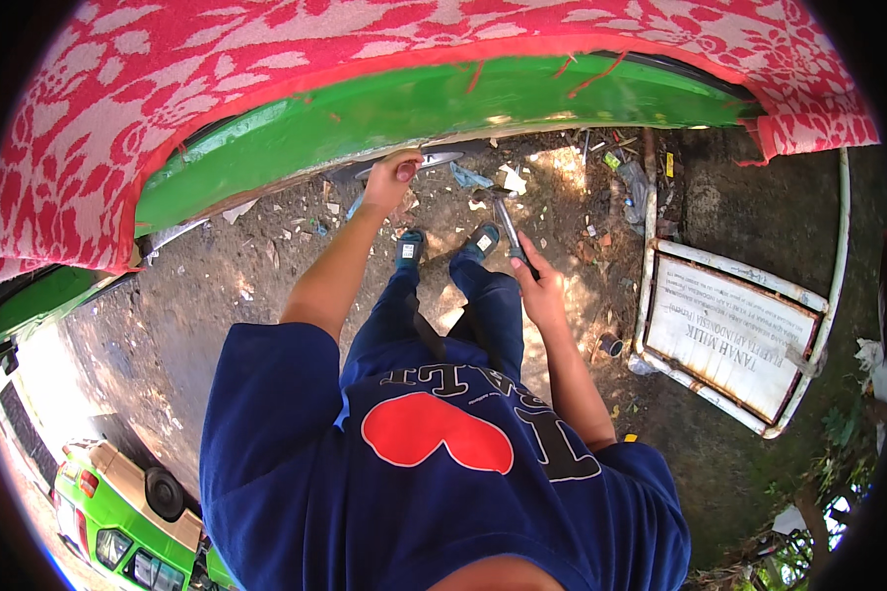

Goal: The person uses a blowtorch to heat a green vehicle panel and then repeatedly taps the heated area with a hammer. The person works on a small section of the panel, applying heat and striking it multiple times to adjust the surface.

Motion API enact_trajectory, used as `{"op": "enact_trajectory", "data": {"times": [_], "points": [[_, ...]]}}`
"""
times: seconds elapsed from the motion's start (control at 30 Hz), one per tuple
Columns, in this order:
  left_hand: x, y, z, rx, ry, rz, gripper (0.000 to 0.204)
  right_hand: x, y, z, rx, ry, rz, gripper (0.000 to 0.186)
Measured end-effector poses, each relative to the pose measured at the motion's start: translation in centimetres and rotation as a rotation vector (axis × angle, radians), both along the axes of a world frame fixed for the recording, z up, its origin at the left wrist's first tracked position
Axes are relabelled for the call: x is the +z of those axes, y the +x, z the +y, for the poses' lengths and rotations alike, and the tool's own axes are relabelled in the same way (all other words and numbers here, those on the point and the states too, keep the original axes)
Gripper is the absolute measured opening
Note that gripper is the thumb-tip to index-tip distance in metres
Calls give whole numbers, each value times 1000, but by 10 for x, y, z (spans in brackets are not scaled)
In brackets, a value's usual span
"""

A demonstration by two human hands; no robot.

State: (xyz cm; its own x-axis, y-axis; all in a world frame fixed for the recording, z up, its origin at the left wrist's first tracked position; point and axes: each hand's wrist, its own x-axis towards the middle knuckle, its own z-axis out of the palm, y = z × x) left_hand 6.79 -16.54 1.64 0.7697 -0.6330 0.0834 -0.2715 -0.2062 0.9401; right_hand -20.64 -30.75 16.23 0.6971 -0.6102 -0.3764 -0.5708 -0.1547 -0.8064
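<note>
Gripping a slim metal tool (511, 234), right hand (540, 288) closed; left hand (392, 179) clasps glossy green panel (443, 108).

There is one view, from a fisheye camera worn on the person's head and looking steeply down the body to the dirt ground (266, 256). The torso fills the 6 o'clock edge, close to the lens. The feet lie near centre. A green car body (414, 108) under a red patterned cloth (168, 69) arcs across 12 o'clock, bent by the lens. Dark corners ring the circular picture.
</note>
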Motion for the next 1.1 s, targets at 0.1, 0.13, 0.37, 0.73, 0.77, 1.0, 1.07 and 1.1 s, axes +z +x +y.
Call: {"op": "enact_trajectory", "data": {"times": [0.1,0.13,0.37,0.73,0.77,1.0,1.07,1.1], "points": [[-4,2,3,-24,-2,36,23,-4,1,-1,12,2,5,45],[-5,2,4,-23,4,50,23,-4,2,-1,15,6,12,45],[-11,1,7,-5,-11,71,20,4,18,-1,49,18,52,45],[0,7,5,3,43,131,26,-3,23,-3,61,39,6,45],[0,8,5,8,34,138,22,-5,23,-3,63,36,3,45],[1,7,2,59,49,102,20,12,33,-1,22,87,58,44],[-5,4,10,42,-19,44,26,19,37,-1,11,94,67,43],[-8,4,17,34,-47,20,30,20,36,0,11,89,66,43]]}}
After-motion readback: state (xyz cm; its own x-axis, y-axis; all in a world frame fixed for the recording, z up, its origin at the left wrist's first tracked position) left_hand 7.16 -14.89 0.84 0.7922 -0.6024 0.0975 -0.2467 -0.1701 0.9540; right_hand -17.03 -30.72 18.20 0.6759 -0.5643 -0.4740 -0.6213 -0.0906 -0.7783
